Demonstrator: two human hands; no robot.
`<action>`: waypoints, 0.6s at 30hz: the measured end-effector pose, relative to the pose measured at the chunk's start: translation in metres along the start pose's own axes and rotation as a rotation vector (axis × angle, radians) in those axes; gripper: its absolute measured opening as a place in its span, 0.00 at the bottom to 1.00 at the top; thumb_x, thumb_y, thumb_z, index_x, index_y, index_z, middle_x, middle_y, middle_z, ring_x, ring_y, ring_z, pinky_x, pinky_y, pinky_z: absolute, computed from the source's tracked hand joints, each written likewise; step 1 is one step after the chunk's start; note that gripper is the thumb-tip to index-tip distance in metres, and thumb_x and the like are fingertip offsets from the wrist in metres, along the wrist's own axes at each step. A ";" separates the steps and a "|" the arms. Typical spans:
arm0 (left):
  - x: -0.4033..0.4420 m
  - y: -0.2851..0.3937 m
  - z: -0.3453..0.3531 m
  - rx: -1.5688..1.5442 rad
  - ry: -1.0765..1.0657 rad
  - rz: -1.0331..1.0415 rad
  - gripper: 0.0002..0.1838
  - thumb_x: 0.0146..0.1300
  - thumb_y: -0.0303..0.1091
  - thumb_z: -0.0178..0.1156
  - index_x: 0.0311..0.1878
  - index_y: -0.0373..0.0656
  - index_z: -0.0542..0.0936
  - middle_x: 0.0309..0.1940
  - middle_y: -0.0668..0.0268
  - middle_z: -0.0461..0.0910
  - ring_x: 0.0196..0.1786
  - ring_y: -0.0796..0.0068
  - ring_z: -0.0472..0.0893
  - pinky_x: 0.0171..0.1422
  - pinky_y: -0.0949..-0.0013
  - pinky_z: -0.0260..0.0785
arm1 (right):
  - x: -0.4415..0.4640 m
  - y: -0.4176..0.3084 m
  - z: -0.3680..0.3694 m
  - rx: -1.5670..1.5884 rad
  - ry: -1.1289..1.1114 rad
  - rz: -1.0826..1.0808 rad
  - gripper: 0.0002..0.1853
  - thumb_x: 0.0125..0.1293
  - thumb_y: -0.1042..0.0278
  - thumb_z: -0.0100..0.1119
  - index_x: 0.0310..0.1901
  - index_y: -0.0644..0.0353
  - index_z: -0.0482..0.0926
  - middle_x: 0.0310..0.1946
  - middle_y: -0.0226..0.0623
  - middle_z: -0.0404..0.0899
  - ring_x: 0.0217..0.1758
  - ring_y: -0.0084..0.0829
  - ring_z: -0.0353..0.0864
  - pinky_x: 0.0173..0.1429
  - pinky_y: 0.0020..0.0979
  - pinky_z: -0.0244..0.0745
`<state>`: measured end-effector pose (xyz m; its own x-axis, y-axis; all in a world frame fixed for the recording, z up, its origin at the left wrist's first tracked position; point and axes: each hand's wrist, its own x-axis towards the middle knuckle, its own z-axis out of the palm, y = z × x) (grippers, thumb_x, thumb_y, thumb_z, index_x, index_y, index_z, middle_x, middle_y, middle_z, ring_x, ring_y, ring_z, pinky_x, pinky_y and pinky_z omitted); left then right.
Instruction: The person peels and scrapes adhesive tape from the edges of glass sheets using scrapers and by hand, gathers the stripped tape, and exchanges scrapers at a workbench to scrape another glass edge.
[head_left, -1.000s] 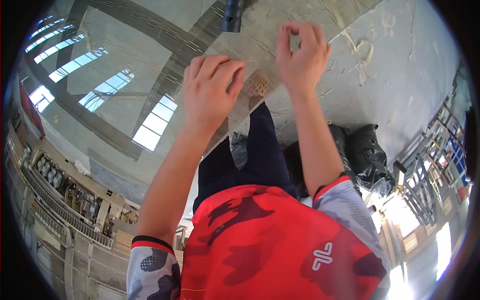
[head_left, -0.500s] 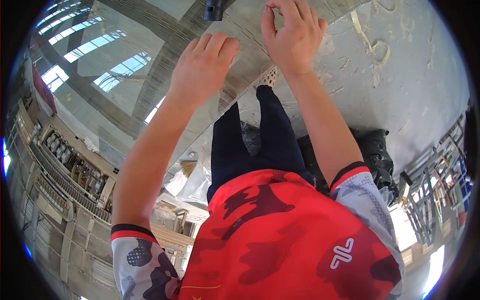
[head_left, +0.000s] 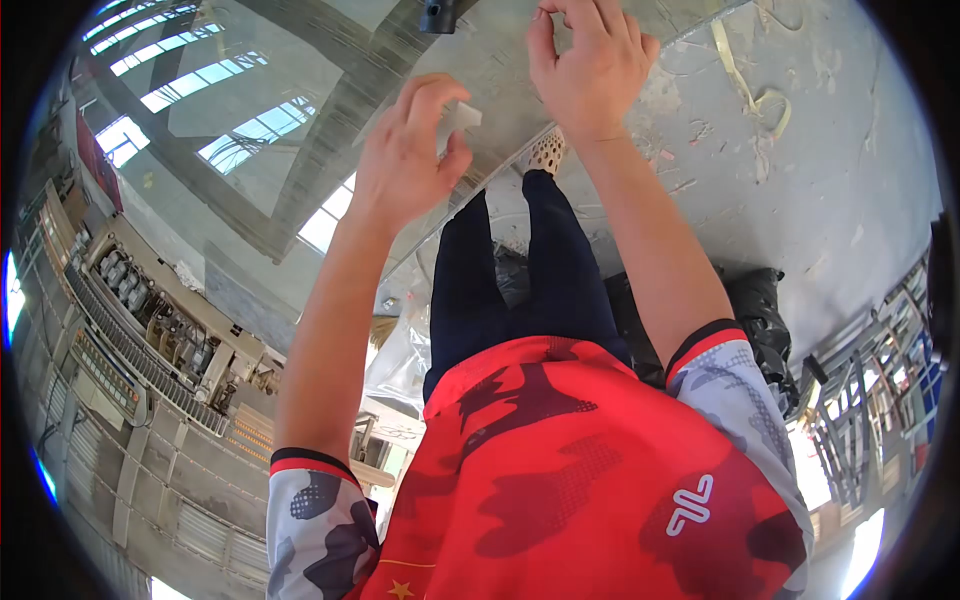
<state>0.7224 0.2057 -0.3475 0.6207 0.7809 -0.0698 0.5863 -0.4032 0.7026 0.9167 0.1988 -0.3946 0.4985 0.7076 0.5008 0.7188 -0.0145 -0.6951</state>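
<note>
A large glass sheet (head_left: 235,215) with window reflections fills the upper left. My left hand (head_left: 405,155) is over it, thumb and forefinger curved around a small white piece (head_left: 462,117). Farther right, my right hand (head_left: 592,75) is near the sheet's edge. Its thumb and forefinger meet in a pinch, and anything between them is too small to make out. Between and beyond the hands, at the top border, is the end of a dark tube (head_left: 438,15).
Black bags (head_left: 762,315) lie on the floor beside my legs. Clear plastic (head_left: 403,355) is left of my legs. A yellowish strap (head_left: 735,75) lies at the upper right. Machinery (head_left: 160,320) stands at the left, metal racks (head_left: 865,400) at the right. My spotted shoe (head_left: 547,152) shows beside the glass edge.
Both hands moved up in the view, then shifted slightly right. My left thumb and forefinger have spread, and the white piece now shows between them. My right hand keeps its pinch.
</note>
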 end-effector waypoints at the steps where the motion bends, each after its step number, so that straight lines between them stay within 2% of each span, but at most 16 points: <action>1: 0.002 0.003 -0.002 0.039 -0.032 -0.041 0.14 0.61 0.24 0.64 0.49 0.48 0.76 0.46 0.62 0.78 0.42 0.56 0.81 0.44 0.59 0.74 | 0.004 -0.005 -0.007 -0.235 -0.143 0.011 0.06 0.57 0.68 0.67 0.35 0.51 0.80 0.33 0.34 0.79 0.39 0.41 0.79 0.45 0.43 0.67; 2: 0.004 0.005 -0.004 0.076 -0.062 -0.082 0.16 0.61 0.26 0.66 0.51 0.50 0.78 0.45 0.63 0.79 0.39 0.59 0.80 0.43 0.62 0.74 | 0.002 0.000 -0.004 -0.229 -0.140 0.003 0.06 0.57 0.68 0.67 0.35 0.51 0.80 0.33 0.34 0.79 0.39 0.41 0.79 0.45 0.43 0.67; 4: 0.006 0.002 -0.008 0.133 -0.091 -0.047 0.14 0.62 0.28 0.66 0.51 0.51 0.79 0.44 0.66 0.79 0.40 0.61 0.81 0.42 0.62 0.74 | -0.007 0.016 0.009 -0.260 0.000 -0.078 0.06 0.54 0.64 0.69 0.31 0.41 0.81 0.30 0.19 0.77 0.33 0.31 0.77 0.41 0.37 0.59; 6: 0.010 -0.006 -0.012 0.195 -0.116 -0.012 0.13 0.63 0.30 0.66 0.50 0.53 0.81 0.43 0.68 0.79 0.40 0.62 0.82 0.42 0.62 0.74 | -0.011 0.020 0.011 -0.270 -0.007 -0.082 0.06 0.54 0.64 0.69 0.31 0.41 0.81 0.30 0.19 0.77 0.33 0.31 0.77 0.41 0.37 0.59; 8: 0.011 -0.015 -0.018 0.282 -0.057 0.241 0.08 0.64 0.32 0.65 0.45 0.51 0.81 0.40 0.71 0.80 0.39 0.63 0.82 0.42 0.61 0.75 | -0.012 0.020 0.013 -0.278 -0.015 -0.082 0.06 0.53 0.64 0.69 0.31 0.41 0.81 0.30 0.19 0.77 0.33 0.31 0.77 0.41 0.38 0.59; 12: -0.004 -0.011 -0.024 0.334 -0.086 0.248 0.07 0.64 0.31 0.64 0.44 0.51 0.80 0.41 0.73 0.81 0.38 0.63 0.83 0.40 0.62 0.76 | -0.010 0.015 0.011 -0.289 -0.026 -0.075 0.06 0.54 0.64 0.69 0.31 0.41 0.81 0.30 0.19 0.78 0.33 0.30 0.77 0.41 0.38 0.60; 14: -0.025 -0.007 -0.034 0.336 -0.138 0.150 0.07 0.65 0.31 0.62 0.44 0.52 0.79 0.45 0.75 0.83 0.39 0.66 0.84 0.43 0.63 0.77 | -0.010 0.013 0.009 -0.291 -0.033 -0.062 0.05 0.54 0.64 0.69 0.31 0.41 0.81 0.30 0.19 0.78 0.33 0.30 0.77 0.42 0.38 0.61; 18: -0.070 0.001 -0.051 0.296 -0.104 0.111 0.07 0.64 0.30 0.62 0.45 0.52 0.78 0.50 0.76 0.84 0.40 0.66 0.85 0.40 0.64 0.78 | -0.010 0.011 0.007 -0.299 -0.055 -0.035 0.04 0.56 0.63 0.68 0.32 0.42 0.81 0.31 0.20 0.79 0.35 0.32 0.78 0.43 0.38 0.62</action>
<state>0.6525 0.1749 -0.3057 0.7302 0.6778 -0.0865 0.6284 -0.6164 0.4745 0.9160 0.1966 -0.4112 0.4501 0.7482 0.4874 0.8496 -0.1909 -0.4916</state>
